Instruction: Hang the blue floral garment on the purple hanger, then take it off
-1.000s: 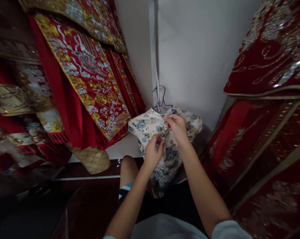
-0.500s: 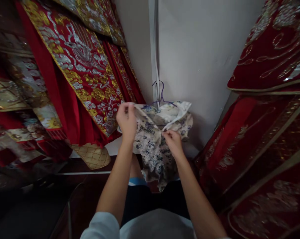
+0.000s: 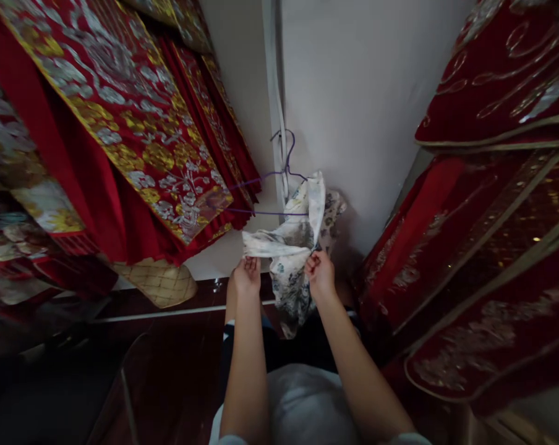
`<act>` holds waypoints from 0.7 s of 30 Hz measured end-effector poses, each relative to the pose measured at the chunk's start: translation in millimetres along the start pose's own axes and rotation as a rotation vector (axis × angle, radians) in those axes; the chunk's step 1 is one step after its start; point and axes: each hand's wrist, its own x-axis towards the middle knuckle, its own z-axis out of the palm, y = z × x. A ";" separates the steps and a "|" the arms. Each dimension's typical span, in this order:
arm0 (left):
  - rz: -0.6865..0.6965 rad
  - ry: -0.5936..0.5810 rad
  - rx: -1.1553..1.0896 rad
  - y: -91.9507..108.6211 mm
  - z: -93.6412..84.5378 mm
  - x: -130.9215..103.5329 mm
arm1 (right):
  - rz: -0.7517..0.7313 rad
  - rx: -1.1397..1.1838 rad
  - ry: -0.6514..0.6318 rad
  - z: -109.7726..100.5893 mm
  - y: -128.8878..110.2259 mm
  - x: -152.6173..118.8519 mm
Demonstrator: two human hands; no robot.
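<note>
Holding — right grip (image 3: 321, 274) | crumpled floral garment (image 3: 287, 276) | thin, triangular purple hanger (image 3: 287, 167)

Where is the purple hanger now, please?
In the head view, the purple hanger is near the centre, its left end before the red embroidered cloth, its right inside the floral garment.

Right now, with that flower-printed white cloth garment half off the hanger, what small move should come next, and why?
Probably the right hand should ease the flower-printed white cloth garment off the thin purple hanger: one shoulder is draped over it, while the other side, by the left hand, is clear of it.
</note>
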 end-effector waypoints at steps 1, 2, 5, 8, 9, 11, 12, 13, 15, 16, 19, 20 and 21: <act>-0.032 0.026 0.005 -4.9 -1.6 -3.2 | -0.018 0.003 0.054 -3.9 3.3 2.6; -0.049 0.042 0.010 -7.6 -1.9 -6.7 | -0.040 -0.005 0.104 -7.5 6.8 4.4; 0.014 -0.100 0.049 -7.7 5.6 -21.5 | -0.152 -0.054 0.285 -14.2 16.3 1.9; 0.197 -0.482 0.230 -7.1 22.1 -44.9 | -0.373 -0.247 0.273 -11.0 19.7 -10.4; 0.274 -0.585 0.334 -8.1 27.8 -53.3 | -0.418 -0.346 0.164 -7.9 19.0 -14.8; 0.414 -0.712 0.575 -10.6 36.7 -66.7 | -0.345 -0.491 -0.137 -0.3 15.8 -22.1; 0.477 -0.730 0.684 -11.5 39.1 -70.6 | -0.277 -0.514 -0.265 3.3 13.6 -24.9; 0.523 -0.724 0.773 -11.8 39.9 -72.1 | -0.209 -0.516 -0.370 6.1 11.1 -27.3; 0.560 -0.683 0.865 -10.8 36.5 -68.7 | -0.108 -0.511 -0.534 8.8 5.2 -31.7; 0.534 -0.672 0.865 -9.7 32.5 -64.9 | -0.065 -0.516 -0.612 8.3 1.9 -33.8; 0.301 -0.734 0.800 -7.5 14.8 -53.7 | 0.067 -0.541 -0.850 1.7 -11.3 -39.7; 0.228 -0.771 0.807 -7.2 8.0 -51.5 | 0.095 -0.540 -0.909 -1.6 -17.1 -40.9; 0.185 -0.810 0.845 -6.6 1.3 -50.1 | 0.116 -0.539 -0.953 -5.2 -23.8 -41.3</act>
